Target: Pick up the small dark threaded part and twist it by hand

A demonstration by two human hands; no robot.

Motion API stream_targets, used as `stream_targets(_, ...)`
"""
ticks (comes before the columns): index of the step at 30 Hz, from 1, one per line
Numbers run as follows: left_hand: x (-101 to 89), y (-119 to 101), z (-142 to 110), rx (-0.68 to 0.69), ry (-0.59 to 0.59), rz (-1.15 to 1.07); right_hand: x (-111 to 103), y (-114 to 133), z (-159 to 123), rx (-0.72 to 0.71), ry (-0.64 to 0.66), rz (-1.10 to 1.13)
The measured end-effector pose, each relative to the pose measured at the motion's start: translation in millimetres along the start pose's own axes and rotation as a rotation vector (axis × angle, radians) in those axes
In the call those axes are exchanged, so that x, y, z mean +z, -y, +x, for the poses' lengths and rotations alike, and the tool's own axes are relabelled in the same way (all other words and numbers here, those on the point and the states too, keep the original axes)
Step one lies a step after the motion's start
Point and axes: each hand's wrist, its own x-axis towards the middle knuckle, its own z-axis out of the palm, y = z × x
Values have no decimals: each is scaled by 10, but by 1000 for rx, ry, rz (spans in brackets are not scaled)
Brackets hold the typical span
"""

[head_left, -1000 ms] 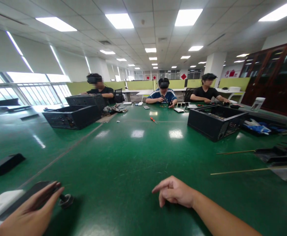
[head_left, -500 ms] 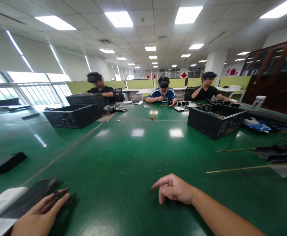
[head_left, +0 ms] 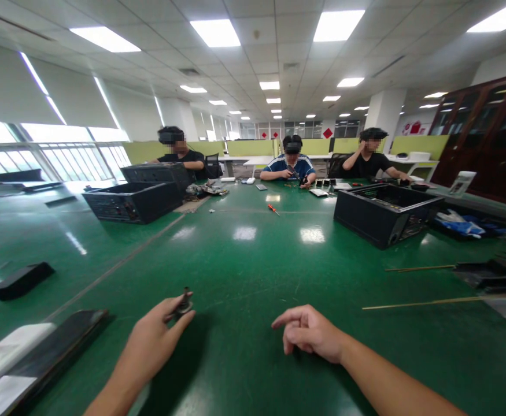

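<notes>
My left hand (head_left: 159,332) is raised over the green table, pinching a small dark metal part (head_left: 184,305) between thumb and fingers. A short stub sticks up from the part; its exact kind is too small to make out. To the right, my right hand (head_left: 307,332) hovers low over the tabletop with nothing visible in it. Its index finger points left, and the other fingers are loosely bent and apart from the thumb. Left of my left hand lie a long dark flat panel (head_left: 73,341) and white pieces (head_left: 14,352) beside it.
Two black computer cases (head_left: 135,202) (head_left: 383,214) stand farther back, left and right. An orange screwdriver (head_left: 273,209) lies between them. Thin rods (head_left: 426,303) jut in from dark parts at right. A black block (head_left: 22,281) lies at left. Several people sit across the table.
My left hand has lifted away from beside the dark panel and moved right and forward, carrying the small metal part. My right hand has barely moved.
</notes>
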Motion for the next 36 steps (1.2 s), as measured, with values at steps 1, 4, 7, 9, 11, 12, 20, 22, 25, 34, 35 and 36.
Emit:
stream_targets(1,109,-218,43,88,86,-58,1,-5,7,-22,-63,-29)
stream_targets(4,479,-756,101,279,274,-157,-5,-10,24,-98,-256,-150)
stream_targets(7,825,-1027,69,391,381,-220,1,-17,30,-149,-372,-312)
stream_targets(9,992,-1068,29,407,390,-270,18,-36,34,-155,-398,-420)
stream_targets(11,1086,-1047,-7,409,379,-315,37,-59,39,-150,-392,-505)
stream_targets(12,1106,-1030,-21,417,377,-326,46,-70,42,-149,-380,-530)
stream_targets(20,1115,-946,-62,470,312,-432,65,-11,28,-92,-383,-623)
stream_targets(22,1147,-897,-47,459,272,-461,75,17,15,-66,-383,-641)
stream_targets(25,1166,-832,6,441,208,-491,117,34,-6,-46,-360,-662)
stream_targets(34,1078,-845,47,500,153,-556,138,66,-46,-191,-606,-808)
stream_targets(35,1078,-851,38,508,161,-552,128,85,-47,-212,-653,-782)
stream_targets(36,1081,-856,30,519,167,-548,121,104,-48,-230,-673,-758)
